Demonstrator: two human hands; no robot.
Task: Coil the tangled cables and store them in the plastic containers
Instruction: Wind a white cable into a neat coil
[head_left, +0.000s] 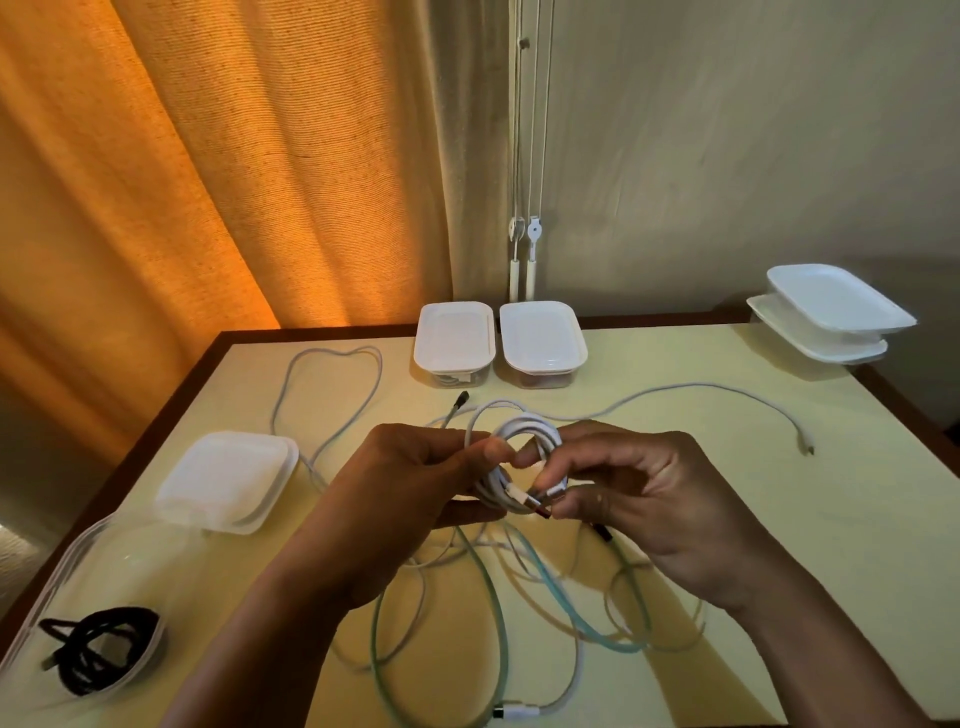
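Observation:
A white cable wound into a small coil (524, 439) is held above the table's middle. My left hand (410, 478) grips the coil's left side, thumb and fingers curled round it. My right hand (628, 493) pinches the cable's plug end (545, 501) against the coil's lower right. Below the hands lies a tangle of white and pale teal cables (519, 587). A clear container at the near left holds a coiled black cable (101, 649). Two lidded containers (454, 338) (540, 340) stand at the table's far edge.
Another lidded container (228, 480) sits left of my hands. Two stacked containers (836, 312) stand at the far right corner. A loose white cable (727, 395) runs right across the yellow table (779, 519), another loops at the far left (332, 358). Orange curtain hangs behind.

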